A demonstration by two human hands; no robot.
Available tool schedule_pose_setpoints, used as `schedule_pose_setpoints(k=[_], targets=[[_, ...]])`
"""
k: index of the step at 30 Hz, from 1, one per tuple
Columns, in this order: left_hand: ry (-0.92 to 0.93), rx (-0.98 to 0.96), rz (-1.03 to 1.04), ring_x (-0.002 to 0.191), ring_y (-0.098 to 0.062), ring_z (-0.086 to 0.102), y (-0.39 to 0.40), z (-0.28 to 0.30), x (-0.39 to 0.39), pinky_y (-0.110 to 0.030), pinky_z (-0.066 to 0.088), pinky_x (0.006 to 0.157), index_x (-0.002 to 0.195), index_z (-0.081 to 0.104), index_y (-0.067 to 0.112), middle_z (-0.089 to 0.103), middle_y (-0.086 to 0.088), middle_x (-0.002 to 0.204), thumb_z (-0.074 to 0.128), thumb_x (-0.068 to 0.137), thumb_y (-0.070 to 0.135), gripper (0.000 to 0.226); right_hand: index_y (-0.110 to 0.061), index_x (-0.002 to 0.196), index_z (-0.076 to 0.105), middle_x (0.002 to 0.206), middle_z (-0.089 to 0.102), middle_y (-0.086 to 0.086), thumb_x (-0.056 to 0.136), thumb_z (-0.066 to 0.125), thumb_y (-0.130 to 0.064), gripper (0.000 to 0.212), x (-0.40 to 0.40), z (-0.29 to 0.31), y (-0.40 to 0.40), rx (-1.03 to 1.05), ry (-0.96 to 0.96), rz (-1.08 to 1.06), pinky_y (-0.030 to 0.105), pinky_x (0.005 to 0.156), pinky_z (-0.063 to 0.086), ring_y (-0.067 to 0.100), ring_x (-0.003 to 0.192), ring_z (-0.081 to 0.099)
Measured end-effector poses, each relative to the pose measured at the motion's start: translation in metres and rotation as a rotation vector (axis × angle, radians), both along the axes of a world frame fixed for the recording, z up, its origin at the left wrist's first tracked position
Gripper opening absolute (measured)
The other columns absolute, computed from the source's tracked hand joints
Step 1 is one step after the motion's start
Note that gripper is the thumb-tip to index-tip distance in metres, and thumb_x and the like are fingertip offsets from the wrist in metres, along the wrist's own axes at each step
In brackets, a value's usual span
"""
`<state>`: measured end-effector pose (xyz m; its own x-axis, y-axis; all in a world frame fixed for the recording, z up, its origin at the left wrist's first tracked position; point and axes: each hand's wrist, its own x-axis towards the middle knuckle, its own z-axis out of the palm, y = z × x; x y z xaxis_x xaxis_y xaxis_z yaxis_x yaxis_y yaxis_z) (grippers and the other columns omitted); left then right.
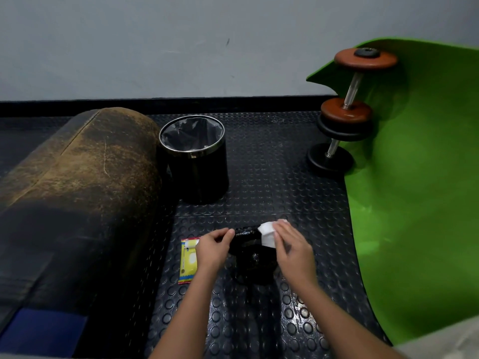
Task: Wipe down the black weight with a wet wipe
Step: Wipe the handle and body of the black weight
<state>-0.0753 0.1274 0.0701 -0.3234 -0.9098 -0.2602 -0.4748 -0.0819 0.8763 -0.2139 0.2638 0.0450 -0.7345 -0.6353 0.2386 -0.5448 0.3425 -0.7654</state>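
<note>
Wet wipe (267, 235) atop black weight (250, 257) rim

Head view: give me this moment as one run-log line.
left hand: gripping round black weight plate | right hand: pressing folded white wet wipe on plate | yellow wipe packet: on floor beside
</note>
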Motion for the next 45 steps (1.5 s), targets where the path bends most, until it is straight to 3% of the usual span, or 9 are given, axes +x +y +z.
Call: schedule_pose_setpoints(k=[2,5,12,22,30,34,38,42,45], targets=[[0.009,0.0,-0.005,0.09,-0.003,0.062,0.0,0.0,0.0,-0.015,0.043,0.079,0.108,0.072,0.016,0.072,0.005,0.103,0.067,0.086,0.036,0.031,-0.024,0.135,0.061,0.124,0.068,-0.005,0.101,0.05,-0.032,0.036,-0.004,0.004,-0.001,0.041,-0.162,-0.148,0.021,0.086,0.054,0.002,0.102,0.063],[0.004,-0.002,-0.003,0.089,-0.003,0.061,0.0,-0.001,0.001,-0.016,0.043,0.079,0.109,0.072,0.016,0.071,0.006,0.102,0.067,0.086,0.037,0.031,-0.02,0.135,0.059,0.095,0.07,-0.002,0.105,0.036,-0.032,0.039,-0.004,0.01,-0.012,0.157,-0.3,-0.241,0.02,0.053,0.041,0.006,0.069,0.059],[-0.011,-0.004,-0.01,0.091,-0.005,0.064,-0.002,-0.005,0.001,-0.02,0.048,0.084,0.106,0.073,0.02,0.072,0.008,0.099,0.066,0.085,0.04,0.029,-0.026,0.138,0.057,0.145,0.05,-0.014,0.104,0.04,-0.036,0.039,0.005,0.006,-0.019,0.177,0.074,0.045,0.03,0.118,0.027,0.007,0.142,0.034],[-0.004,-0.008,-0.038,0.093,-0.006,0.06,0.002,-0.003,0.001,-0.019,0.044,0.082,0.114,0.068,0.018,0.069,0.006,0.105,0.062,0.09,0.037,0.032,-0.019,0.124,0.063,0.125,0.06,-0.003,0.105,0.034,-0.026,0.036,-0.007,0.012,-0.029,0.15,-0.267,-0.11,0.027,0.086,0.042,0.014,0.11,0.053],[-0.012,-0.002,-0.034,0.093,-0.007,0.062,0.001,-0.003,-0.001,-0.018,0.043,0.08,0.112,0.07,0.018,0.071,0.004,0.105,0.063,0.089,0.036,0.03,-0.028,0.127,0.064,0.126,0.06,-0.02,0.104,0.041,-0.034,0.033,0.001,0.011,-0.025,0.173,0.197,0.196,0.026,0.113,0.027,0.0,0.122,0.047],[-0.008,0.004,-0.033,0.092,-0.005,0.06,0.003,-0.001,0.0,-0.017,0.041,0.08,0.113,0.069,0.018,0.07,0.004,0.106,0.062,0.09,0.036,0.031,-0.024,0.118,0.068,0.117,0.062,-0.015,0.103,0.043,-0.033,0.03,-0.01,0.009,-0.021,0.114,0.01,0.067,0.026,0.097,0.042,0.004,0.112,0.052],[0.006,0.011,-0.037,0.092,-0.005,0.059,0.004,0.0,0.0,-0.017,0.041,0.08,0.114,0.068,0.017,0.069,0.006,0.105,0.062,0.09,0.036,0.031,-0.027,0.072,0.053,0.093,0.058,-0.005,0.103,0.038,-0.024,0.035,-0.01,0.021,-0.035,0.195,-0.211,-0.044,0.027,0.068,0.039,0.017,0.092,0.055],[-0.004,0.001,-0.031,0.091,-0.006,0.06,0.003,0.0,0.0,-0.017,0.041,0.08,0.112,0.069,0.017,0.071,0.003,0.105,0.063,0.089,0.035,0.03,-0.019,0.101,0.067,0.106,0.065,-0.005,0.104,0.035,-0.023,0.033,0.001,0.025,-0.041,0.334,0.216,0.167,0.031,0.099,0.039,0.018,0.107,0.057],[-0.009,0.0,-0.043,0.091,-0.007,0.061,0.003,0.0,-0.001,-0.018,0.043,0.081,0.112,0.069,0.017,0.071,0.002,0.105,0.062,0.09,0.035,0.03,-0.023,0.134,0.059,0.129,0.059,-0.013,0.105,0.035,-0.031,0.037,0.005,0.022,-0.036,0.297,0.236,0.301,0.03,0.117,0.023,0.008,0.124,0.048]])
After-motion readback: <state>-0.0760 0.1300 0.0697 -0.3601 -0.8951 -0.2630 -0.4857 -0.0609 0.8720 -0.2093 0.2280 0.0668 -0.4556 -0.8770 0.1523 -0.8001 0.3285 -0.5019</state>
